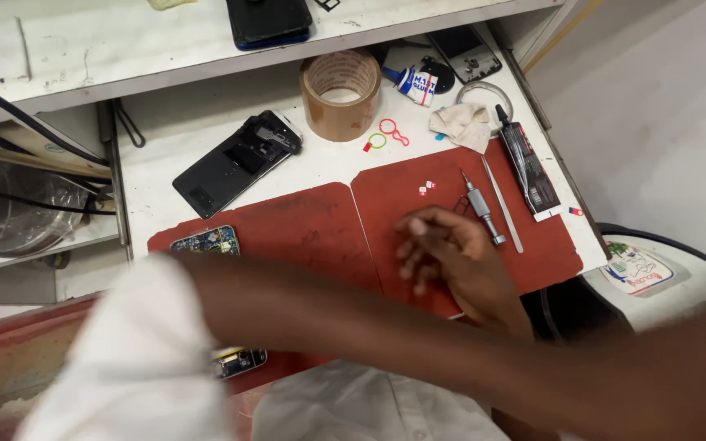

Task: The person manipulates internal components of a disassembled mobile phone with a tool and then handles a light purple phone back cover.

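Observation:
My right hand [444, 257] rests over the right red mat [545, 249], fingers loosely curled and apart, with nothing visible in it. Just beyond its fingertips lie a small metal screwdriver [480, 209] and thin tweezers [503, 206]. Two tiny white and red bits [426, 188] sit on the mat above the hand. My left arm in a white sleeve [136, 351] sweeps blurred across the front of the view towards the right edge, and its hand is out of view. A green circuit board [206, 240] lies on the left red mat [312, 224].
On the white bench stand a brown tape roll [341, 94], an opened black phone [234, 163], red and green rings [386, 135], a cloth [463, 122], a black glue tube [529, 167] and a white tube [412, 84]. Another phone [269, 20] lies on the shelf above.

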